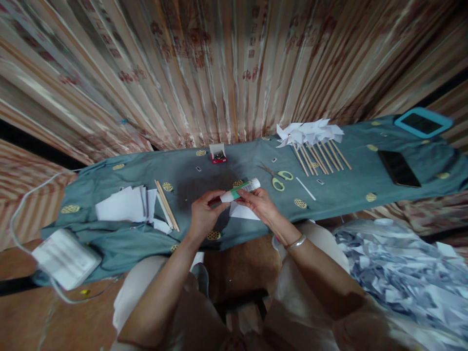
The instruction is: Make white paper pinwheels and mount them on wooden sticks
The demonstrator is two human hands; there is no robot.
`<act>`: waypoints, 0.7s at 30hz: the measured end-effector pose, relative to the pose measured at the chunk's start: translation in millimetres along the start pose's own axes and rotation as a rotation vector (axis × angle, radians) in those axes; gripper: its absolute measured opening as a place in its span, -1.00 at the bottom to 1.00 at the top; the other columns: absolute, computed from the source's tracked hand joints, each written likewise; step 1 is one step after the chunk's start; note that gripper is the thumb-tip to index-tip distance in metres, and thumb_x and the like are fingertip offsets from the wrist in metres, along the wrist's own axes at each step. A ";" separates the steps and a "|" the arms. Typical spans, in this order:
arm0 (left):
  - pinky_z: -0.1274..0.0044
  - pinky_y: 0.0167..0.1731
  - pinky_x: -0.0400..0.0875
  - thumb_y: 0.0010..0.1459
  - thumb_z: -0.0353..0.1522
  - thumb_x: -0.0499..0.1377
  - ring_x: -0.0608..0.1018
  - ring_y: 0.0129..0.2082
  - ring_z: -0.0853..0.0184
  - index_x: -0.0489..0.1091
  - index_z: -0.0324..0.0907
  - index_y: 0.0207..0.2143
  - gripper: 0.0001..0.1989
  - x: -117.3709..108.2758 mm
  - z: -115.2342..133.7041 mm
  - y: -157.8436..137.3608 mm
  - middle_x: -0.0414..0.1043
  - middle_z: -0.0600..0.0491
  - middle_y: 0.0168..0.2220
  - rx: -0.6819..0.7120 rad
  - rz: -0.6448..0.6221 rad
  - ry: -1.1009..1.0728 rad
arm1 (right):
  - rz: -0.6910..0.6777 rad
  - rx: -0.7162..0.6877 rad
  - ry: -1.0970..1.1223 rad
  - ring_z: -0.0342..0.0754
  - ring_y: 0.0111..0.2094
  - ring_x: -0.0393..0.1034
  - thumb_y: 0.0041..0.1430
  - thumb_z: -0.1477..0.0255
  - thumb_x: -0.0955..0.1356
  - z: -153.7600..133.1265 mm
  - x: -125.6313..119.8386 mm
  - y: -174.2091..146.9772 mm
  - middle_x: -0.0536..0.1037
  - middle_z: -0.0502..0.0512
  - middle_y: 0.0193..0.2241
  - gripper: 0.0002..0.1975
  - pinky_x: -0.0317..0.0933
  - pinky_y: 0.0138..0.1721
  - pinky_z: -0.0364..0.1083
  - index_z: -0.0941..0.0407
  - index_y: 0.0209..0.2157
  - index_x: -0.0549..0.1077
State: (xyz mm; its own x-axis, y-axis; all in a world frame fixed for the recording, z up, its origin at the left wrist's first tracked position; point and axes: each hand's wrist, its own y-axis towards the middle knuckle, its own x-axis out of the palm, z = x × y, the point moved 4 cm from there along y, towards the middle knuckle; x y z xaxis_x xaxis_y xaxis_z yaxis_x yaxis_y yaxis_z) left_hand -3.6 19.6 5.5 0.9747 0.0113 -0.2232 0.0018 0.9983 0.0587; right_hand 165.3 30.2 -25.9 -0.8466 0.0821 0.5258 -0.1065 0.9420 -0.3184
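Observation:
A white-and-green glue stick (237, 191) is held level above the near edge of the cloth. My left hand (206, 212) pinches its left end between thumb and fingers. Wrapped round its right part is my right hand (259, 202), with a metal bangle on that wrist. Just below the hands lies a piece of white paper (244, 212), partly covered by the right hand. Beyond them stands a small open red-and-white box (218, 155) of metal pins or tacks. Scissors with green handles (278, 179) rest to the right of the glue stick.
On the left lie white paper sheets (122, 204), wooden sticks (168, 207) and a white box-like device (68, 258) with a cable. Toward the right are paper pinwheels (310, 134) on sticks, a paper strip (305, 188), a phone (398, 168) and a blue-framed tablet (424, 122). Paper pieces (405, 268) heap at lower right.

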 end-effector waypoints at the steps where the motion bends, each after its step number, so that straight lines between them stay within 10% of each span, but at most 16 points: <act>1: 0.35 -0.06 0.52 -0.12 -0.28 0.36 0.64 -0.21 0.20 0.58 -0.16 -0.28 -0.71 0.1 -1.0 0.0 0.64 0.01 -0.22 -0.004 -0.001 -0.001 | 0.003 -0.004 -0.001 -0.15 -0.47 0.52 -0.41 0.22 0.64 0.9 1.5 0.3 0.65 0.02 -0.49 -0.61 0.46 -0.31 -0.16 0.14 -0.51 0.60; 8: 0.41 -0.13 0.49 -0.11 -0.20 0.35 0.62 -0.21 0.19 0.58 -0.21 -0.17 -0.57 -0.5 -10.5 5.5 0.63 -0.02 -0.20 -0.015 -0.012 -0.003 | -0.047 -0.036 -0.156 -0.14 -0.47 0.51 -0.39 0.11 0.62 -0.7 11.7 2.0 0.63 0.02 -0.51 -0.53 0.43 -0.33 -0.15 0.14 -0.48 0.58; 14: 0.54 -0.39 0.38 -0.01 -0.18 0.26 0.51 -0.44 0.33 0.55 -0.23 -0.17 -0.60 -38.8 -24.9 16.8 0.55 0.07 -0.41 -0.032 0.178 0.240 | 0.068 -0.306 -0.497 -0.04 -0.42 0.54 -0.10 0.02 0.51 -26.8 -37.1 0.7 0.64 0.06 -0.47 -0.53 0.43 -0.31 -0.05 0.11 -0.29 0.57; 21: 0.29 -0.03 0.40 0.13 -0.26 0.19 0.54 -0.13 0.13 0.49 -0.21 -0.12 -0.70 -61.3 -46.3 21.4 0.55 -0.09 -0.17 0.170 0.145 0.610 | -0.104 -0.636 -1.214 0.04 -0.17 0.54 0.26 0.39 0.32 -32.7 -56.4 -45.3 0.66 0.12 -0.21 -0.81 0.38 -0.04 0.07 0.06 -0.21 0.58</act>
State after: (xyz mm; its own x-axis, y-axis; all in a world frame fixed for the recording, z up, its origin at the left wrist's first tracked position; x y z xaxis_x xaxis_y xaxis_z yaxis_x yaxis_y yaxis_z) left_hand -73.7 43.0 -24.6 0.6662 0.2257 -0.7108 -0.0357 0.9617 0.2718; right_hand 234.9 -6.5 -15.4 -0.8044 -0.0209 -0.5938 -0.2203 0.9386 0.2654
